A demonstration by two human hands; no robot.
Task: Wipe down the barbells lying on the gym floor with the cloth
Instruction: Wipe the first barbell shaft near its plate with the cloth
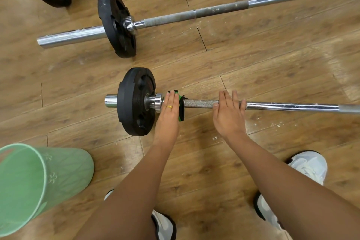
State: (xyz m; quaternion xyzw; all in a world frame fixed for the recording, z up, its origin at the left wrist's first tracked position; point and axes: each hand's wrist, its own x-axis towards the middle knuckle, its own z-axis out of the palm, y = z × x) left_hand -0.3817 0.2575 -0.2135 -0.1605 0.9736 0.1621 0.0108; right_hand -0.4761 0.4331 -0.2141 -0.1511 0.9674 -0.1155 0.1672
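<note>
here the near barbell [292, 106], heavy and stiff on the floor [253, 60], should stay put: left hand [169, 110] presses the soft green cloth [181, 112] flat onto its rough shaft beside the plate [132, 103], right hand [229, 117] rests straight-fingered on the shaft further along.

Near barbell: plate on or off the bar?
On. The black plate stands on edge, threaded on the near barbell, with the bar's chrome end poking out past it.
</note>
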